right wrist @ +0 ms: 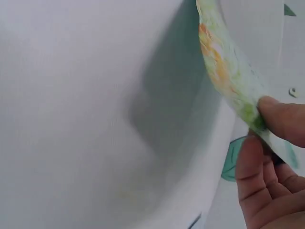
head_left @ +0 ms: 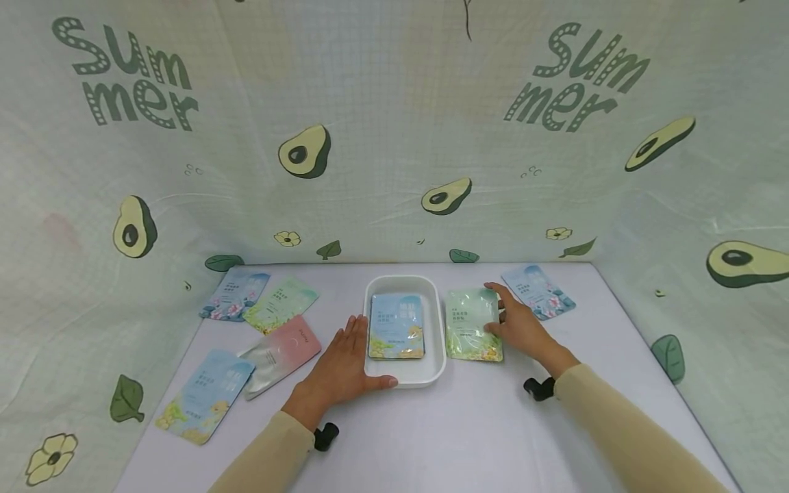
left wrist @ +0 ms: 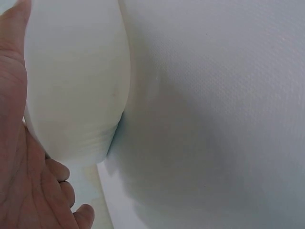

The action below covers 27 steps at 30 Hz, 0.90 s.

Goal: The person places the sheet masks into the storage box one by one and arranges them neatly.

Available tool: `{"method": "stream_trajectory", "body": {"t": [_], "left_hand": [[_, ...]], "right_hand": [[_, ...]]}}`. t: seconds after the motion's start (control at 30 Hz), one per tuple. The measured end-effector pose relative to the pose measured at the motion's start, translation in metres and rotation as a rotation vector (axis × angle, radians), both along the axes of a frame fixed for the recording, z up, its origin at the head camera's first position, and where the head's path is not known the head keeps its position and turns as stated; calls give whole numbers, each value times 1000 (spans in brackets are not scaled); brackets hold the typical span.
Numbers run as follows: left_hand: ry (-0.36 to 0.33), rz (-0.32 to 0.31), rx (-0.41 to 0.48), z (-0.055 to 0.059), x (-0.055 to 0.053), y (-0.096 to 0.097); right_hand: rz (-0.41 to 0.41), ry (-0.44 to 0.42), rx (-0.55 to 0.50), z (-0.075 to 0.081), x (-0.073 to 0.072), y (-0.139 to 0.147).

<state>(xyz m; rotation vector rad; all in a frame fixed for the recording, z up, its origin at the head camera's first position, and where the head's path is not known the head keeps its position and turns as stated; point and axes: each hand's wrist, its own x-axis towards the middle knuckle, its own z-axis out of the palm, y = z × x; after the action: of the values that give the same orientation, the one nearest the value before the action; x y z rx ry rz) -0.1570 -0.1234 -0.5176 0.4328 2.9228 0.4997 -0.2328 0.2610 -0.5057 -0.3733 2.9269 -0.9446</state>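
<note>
A white tray [head_left: 422, 375] stands in the middle of the table with a light-blue face mask packet [head_left: 396, 322] lying in it. My left hand [head_left: 341, 368] rests against the tray's left side, fingers straight and thumb spread along the near edge. In the left wrist view, the palm and fingers lie beside the tray wall [left wrist: 78, 86]. Right of the tray, my right hand [head_left: 522, 330] pinches a green face mask packet [head_left: 470, 318] by its right edge. The right wrist view has that packet [right wrist: 224, 67] tilted, raised over the table, between thumb and fingers.
On the left lie a blue floral packet [head_left: 237, 293], a green packet [head_left: 283, 301], a pink-and-silver packet [head_left: 286, 352] and a light-blue packet [head_left: 206, 394]. Another blue floral packet [head_left: 542, 291] is at the back right, behind my right hand. A printed cloth [head_left: 382, 89] hangs around the table.
</note>
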Motion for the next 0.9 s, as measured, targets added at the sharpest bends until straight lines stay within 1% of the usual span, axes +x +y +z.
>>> {"method": "stream_trajectory", "body": {"t": [0.1, 0.2, 0.33, 0.43, 0.6, 0.7, 0.9], "left_hand": [[2, -7, 1, -1, 0, -1], [6, -16, 3, -1, 0, -2], [8, -21, 7, -1, 1, -2], [5, -21, 17, -1, 1, -2], [-1, -20, 17, -1, 1, -2], [5, -21, 10, -2, 1, -2], [15, -24, 9, -2, 0, -3]], "right_hand": [[-26, 27, -30, -3, 0, -3], [-61, 23, -49, -6, -1, -5], [-119, -57, -138, -9, -4, -7], [-150, -104, -240, -8, -5, -8], [-166, -108, -356, -3, -5, -7], [-168, -108, -383, 2, -4, -4], [-166, -100, -393, 17, -2, 5]]}}
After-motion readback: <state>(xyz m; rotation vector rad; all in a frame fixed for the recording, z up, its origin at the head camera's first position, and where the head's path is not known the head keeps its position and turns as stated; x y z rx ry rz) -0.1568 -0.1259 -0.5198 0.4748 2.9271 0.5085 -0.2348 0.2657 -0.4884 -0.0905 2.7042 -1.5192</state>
